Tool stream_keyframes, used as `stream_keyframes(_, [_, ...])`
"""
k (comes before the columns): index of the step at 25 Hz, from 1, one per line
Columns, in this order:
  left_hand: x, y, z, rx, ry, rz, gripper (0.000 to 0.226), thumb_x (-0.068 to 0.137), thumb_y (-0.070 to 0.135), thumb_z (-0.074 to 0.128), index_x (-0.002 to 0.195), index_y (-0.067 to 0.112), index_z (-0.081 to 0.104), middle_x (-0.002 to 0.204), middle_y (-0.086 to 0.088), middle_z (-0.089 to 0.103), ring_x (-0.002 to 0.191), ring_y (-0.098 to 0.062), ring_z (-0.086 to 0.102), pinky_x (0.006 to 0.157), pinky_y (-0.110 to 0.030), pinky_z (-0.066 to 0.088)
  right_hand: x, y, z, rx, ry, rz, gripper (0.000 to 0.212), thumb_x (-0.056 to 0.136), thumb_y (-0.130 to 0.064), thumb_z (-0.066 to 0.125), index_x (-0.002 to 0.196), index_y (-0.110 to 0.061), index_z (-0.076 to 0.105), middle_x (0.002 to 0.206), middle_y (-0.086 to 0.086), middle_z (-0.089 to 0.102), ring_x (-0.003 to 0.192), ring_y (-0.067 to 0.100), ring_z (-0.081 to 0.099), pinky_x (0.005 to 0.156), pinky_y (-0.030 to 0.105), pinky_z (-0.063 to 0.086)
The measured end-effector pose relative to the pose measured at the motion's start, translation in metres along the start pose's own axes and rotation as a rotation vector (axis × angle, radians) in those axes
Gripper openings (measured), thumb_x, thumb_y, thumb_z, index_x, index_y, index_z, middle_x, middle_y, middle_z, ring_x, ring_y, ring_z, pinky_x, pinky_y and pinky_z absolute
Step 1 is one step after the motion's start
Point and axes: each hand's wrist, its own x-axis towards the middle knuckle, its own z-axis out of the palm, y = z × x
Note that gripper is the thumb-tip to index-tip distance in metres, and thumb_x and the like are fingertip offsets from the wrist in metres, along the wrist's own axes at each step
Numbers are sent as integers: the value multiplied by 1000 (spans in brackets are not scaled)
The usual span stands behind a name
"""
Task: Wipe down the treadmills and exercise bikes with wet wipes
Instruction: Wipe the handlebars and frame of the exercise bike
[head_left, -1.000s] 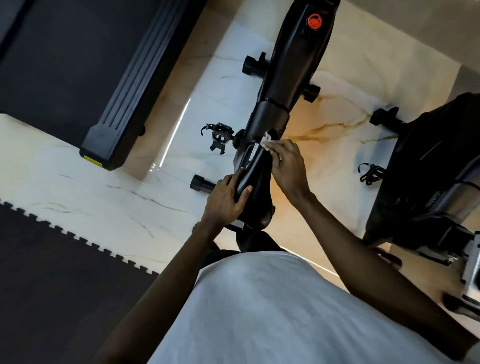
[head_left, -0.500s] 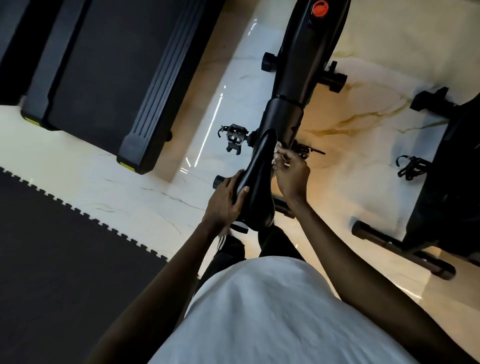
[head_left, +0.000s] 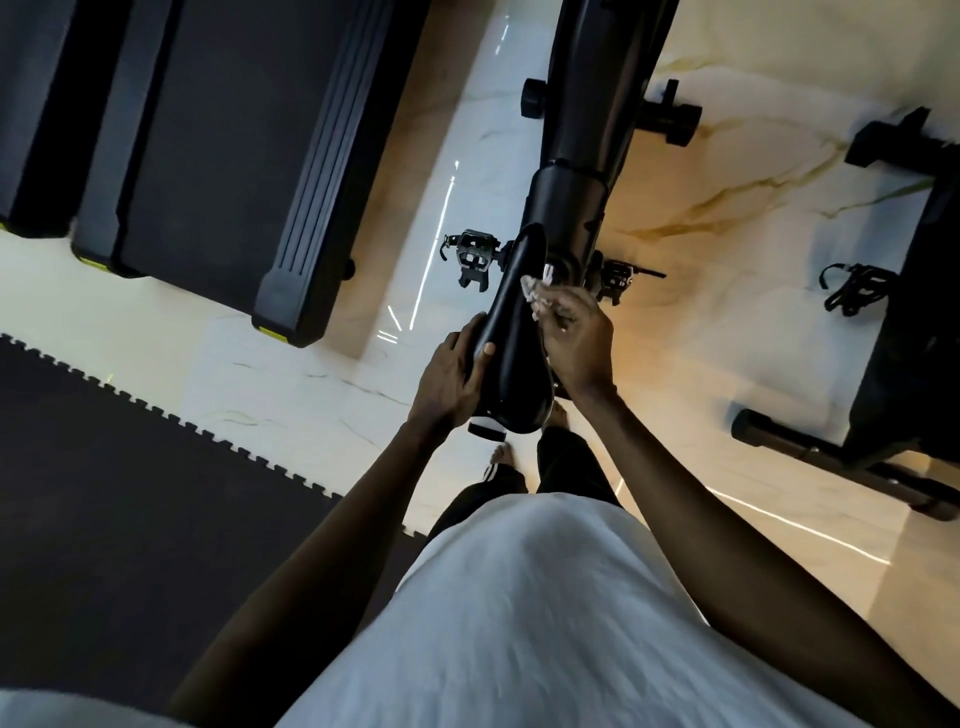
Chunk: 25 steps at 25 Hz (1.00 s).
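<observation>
Right hand (head_left: 574, 338) sliding pinched wipe (head_left: 535, 299) along seat (head_left: 511, 338), frame-right flank | left hand (head_left: 449, 379) gripping opposite edge | seat's long axis pointing up-frame

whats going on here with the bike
A person stands behind an exercise bike, wiping its black saddle. The left hand grips the saddle's left side; the right hand holds a crumpled wet wipe at its right edge. A treadmill sits on the left, another bike on the right.
</observation>
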Motion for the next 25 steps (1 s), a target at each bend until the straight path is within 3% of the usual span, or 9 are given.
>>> stream_keyframes(3, [-3, 0, 1, -28, 4, 25, 43, 111, 38, 28, 150, 23, 39, 144, 2, 53, 125, -16, 51, 102, -35, 43, -41, 5, -4, -138, -115, -203, 19, 94, -9, 68, 110, -13, 77, 112, 1, 67, 103, 6, 61, 93, 15, 48])
stream_keyframes(5, [-5, -3, 2, -64, 1, -23, 45, 111, 41, 25, 149, 23, 41, 140, -1, 55, 125, -15, 50, 104, -34, 42, -48, 7, -7, -181, -149, -232, 18, 95, -10, 67, 109, -14, 77, 113, 2, 65, 103, 7, 61, 91, 9, 42])
stream_keyframes(10, [-34, -24, -6, -201, 4, -75, 41, 111, 44, 24, 130, 26, 55, 115, 0, 64, 108, -16, 59, 94, -41, 47, -53, -3, 7, -322, -104, -219, 18, 97, -10, 61, 104, -14, 78, 106, 2, 66, 100, 18, 59, 85, 18, 42])
stream_keyframes(14, [-44, -46, -11, -292, -15, -109, 43, 108, 51, 30, 137, 33, 57, 124, 7, 67, 118, -8, 58, 99, -31, 46, -87, 0, 8, -406, -203, -328, 20, 97, -9, 60, 105, -15, 77, 103, 2, 65, 99, 21, 55, 87, 23, 40])
stream_keyframes(17, [-41, -53, -14, -424, -22, -233, 38, 104, 53, 41, 123, 34, 67, 109, 5, 74, 99, -12, 66, 88, -36, 51, -88, -10, 25, -472, -153, -241, 21, 98, -9, 58, 108, -10, 76, 105, 8, 66, 100, 26, 57, 87, 30, 44])
stream_keyframes(20, [-38, -63, -16, -542, -3, -307, 32, 103, 43, 47, 114, 24, 71, 99, -4, 74, 78, -12, 67, 74, -35, 47, -107, -20, 53, -525, -217, -330, 20, 95, -3, 60, 108, -6, 74, 103, 11, 66, 97, 30, 60, 88, 35, 45])
stream_keyframes(22, [-36, -63, -19, -580, 7, -310, 32, 102, 41, 49, 114, 21, 70, 100, -3, 73, 79, -15, 68, 73, -36, 48, -113, -16, 56, -521, -244, -402, 19, 91, 2, 63, 105, -5, 74, 101, 10, 66, 96, 29, 60, 89, 31, 43])
stream_keyframes(25, [-36, -50, -13, -494, 0, -223, 33, 104, 42, 47, 118, 21, 68, 105, -4, 72, 94, -19, 65, 84, -31, 50, -121, 1, 36, -592, -319, -531, 25, 86, 10, 64, 105, -5, 72, 105, 9, 65, 102, 26, 59, 101, 29, 37])
